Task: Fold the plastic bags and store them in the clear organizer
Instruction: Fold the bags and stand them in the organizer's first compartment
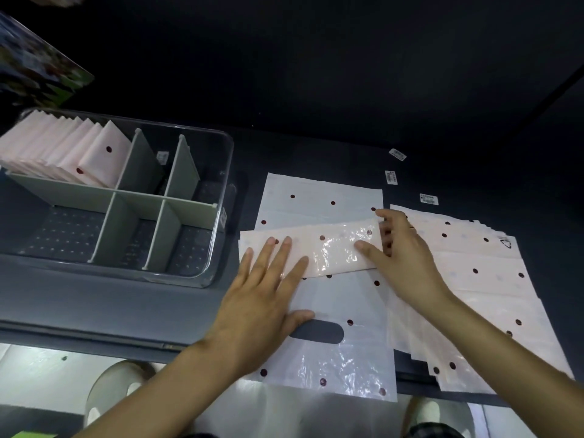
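1. Nearest the camera, along the bottom edge of the frame, two bare forearms reached up from the lower corners, with pale floor and what looked like shoes blurred beneath the table edge.
2. The left hand (262,298) lay flat just below the frame's centre, fingers straight and spread, its fingertips pressing the left end of the folded strip (311,249) and its thumb resting beside the bag's oval handle cut-out (317,331).
3. The right hand (403,254) sat at centre right, its fingers curled over the strip's right end and its thumb pressed on top, so it pinched that end.
4. The strip was a pink, dotted band lying across the middle of a translucent dotted bag (328,358), which was spread flat on the dark table (142,298) in the lower centre.
5. At the right of the frame, a fanned stack of flat bags (480,279) lay touching the spread bag's right edge.
6. The clear organizer (221,191) stood at the left, well apart from the hands, split by grey dividers (132,197); a row of folded pink bags (63,150) stood upright in its upper-left compartment.
7. Three small white labels (428,199) lay on the table at the upper right, above the stack.
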